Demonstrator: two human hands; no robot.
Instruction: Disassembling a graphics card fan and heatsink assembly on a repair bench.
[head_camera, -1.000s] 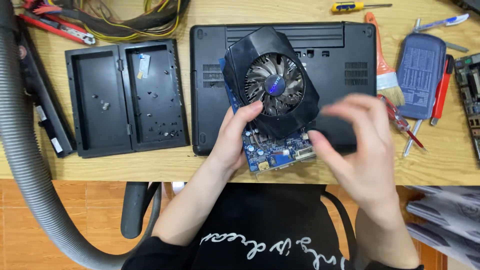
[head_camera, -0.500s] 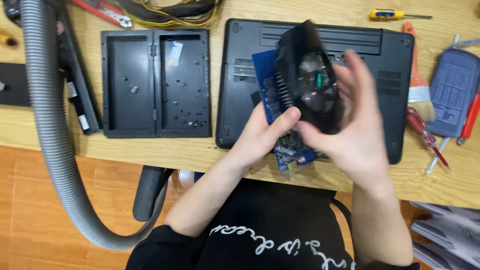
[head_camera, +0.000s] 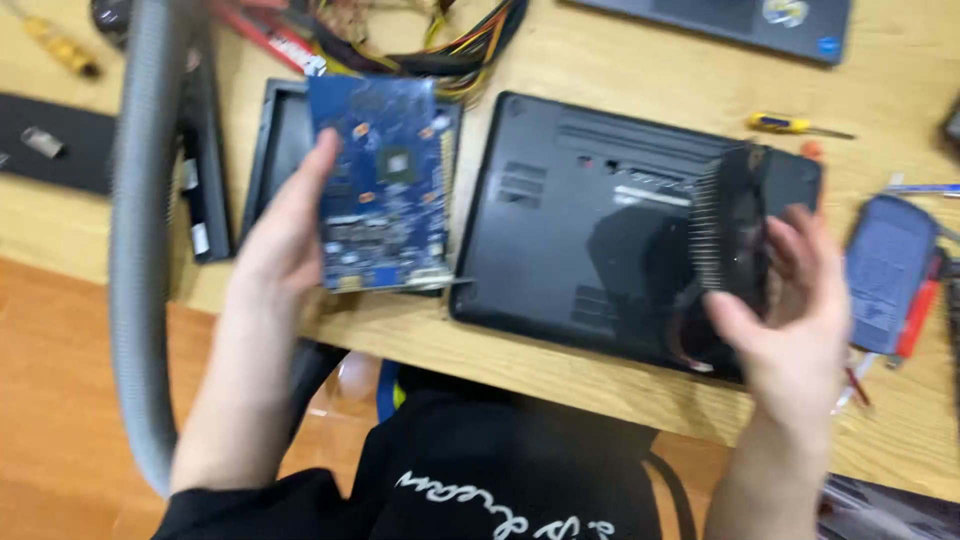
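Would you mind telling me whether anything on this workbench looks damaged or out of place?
The graphics card is in two pieces: the left hand holds the bare blue circuit board, its chip exposed, while the right hand holds the black finned cooler apart from it, above the upturned laptop. No breakage shows, though the picture is blurred.

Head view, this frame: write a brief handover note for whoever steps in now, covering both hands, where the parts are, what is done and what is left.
Left hand: grip on the left edge of the bare blue circuit board, held above the open black tray.
Right hand: grip on the black finned cooler, held on edge over the upturned black laptop.
Done: cooler and board are apart, one in each hand.
Left: neither part is set down on the wooden table yet.
Nearby: yellow-handled screwdriver, blue pouch, grey hose. The picture is blurred, so small parts cannot be told.
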